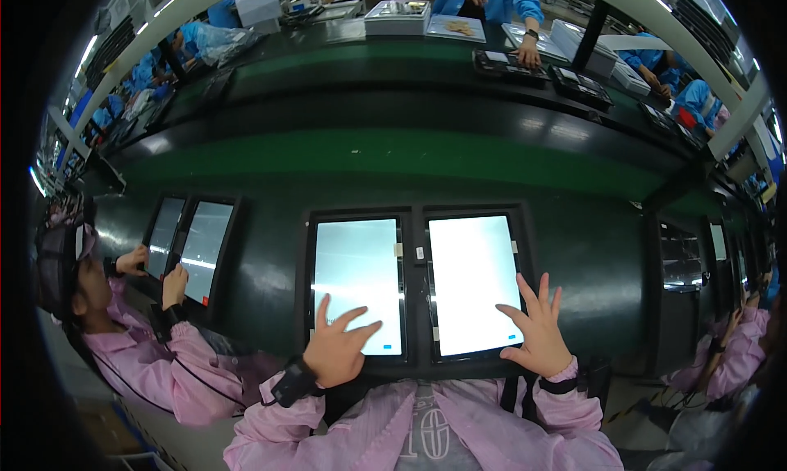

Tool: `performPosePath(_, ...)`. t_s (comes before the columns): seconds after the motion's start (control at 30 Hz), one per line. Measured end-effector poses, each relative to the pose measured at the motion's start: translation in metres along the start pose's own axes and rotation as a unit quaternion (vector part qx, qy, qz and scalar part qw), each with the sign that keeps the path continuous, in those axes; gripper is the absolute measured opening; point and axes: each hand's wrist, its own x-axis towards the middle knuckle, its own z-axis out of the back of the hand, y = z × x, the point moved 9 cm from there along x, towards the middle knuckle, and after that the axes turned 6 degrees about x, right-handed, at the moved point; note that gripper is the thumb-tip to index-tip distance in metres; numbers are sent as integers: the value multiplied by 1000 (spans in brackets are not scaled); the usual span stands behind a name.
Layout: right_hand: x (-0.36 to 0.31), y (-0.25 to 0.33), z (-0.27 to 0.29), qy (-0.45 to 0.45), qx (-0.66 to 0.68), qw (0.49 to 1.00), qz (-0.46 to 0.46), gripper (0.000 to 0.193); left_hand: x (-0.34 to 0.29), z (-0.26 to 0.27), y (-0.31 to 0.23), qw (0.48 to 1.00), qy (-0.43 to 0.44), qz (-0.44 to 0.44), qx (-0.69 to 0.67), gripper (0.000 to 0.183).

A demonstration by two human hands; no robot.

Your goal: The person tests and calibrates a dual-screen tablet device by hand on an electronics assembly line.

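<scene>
Two tablets with lit, nearly blank white screens lie side by side in a black tray (416, 307). Over the lower part of the left tablet (357, 266) is my left hand (338, 350), its fingers spread; I cannot tell whether a fingertip touches the glass. My right hand (539, 333) is open at the lower right corner of the right tablet (471, 274), thumb and index finger over the screen's edge, the other fingers spread above the tray's side. Each screen shows a small blue mark near its bottom. Neither hand grips anything.
The tray rests on a dark green bench (270, 241). To the left, a person in pink has both hands at another tray (215, 250) with two tablets. Another black tray (682, 262) lies to the right. Across the bench, people in blue handle black units (510, 66) beside white boxes (397, 18).
</scene>
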Motion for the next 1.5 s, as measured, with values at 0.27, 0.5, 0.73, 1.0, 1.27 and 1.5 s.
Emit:
performPosePath(0.27, 48, 59, -52, 79, 3, 993, 86, 78, -52, 34, 62, 976, -85, 190, 67, 40)
performPosePath(0.5, 125, 16, 40, -120, -13, 993, -7, 69, 0, 75, 104, 939, -269, 208, -52, 11)
performPosePath(0.73, 142, -98, -2, -170, 20, 963, -207, 64, 30, 33, 188, 856, -394, 287, -173, 16)
performPosePath(1.0, 149, -88, -1, -145, -4, 972, -185, 63, 43, 23, 189, 902, -340, 259, -68, 13)
performPosePath(1.27, 147, -114, 4, -129, 163, 972, -109, 61, 47, 10, 197, 922, -273, 269, -51, 31)
performPosePath(1.5, 148, -9, 2, -129, 31, 988, 82, 61, 47, 9, 194, 916, -269, 292, -65, 34)
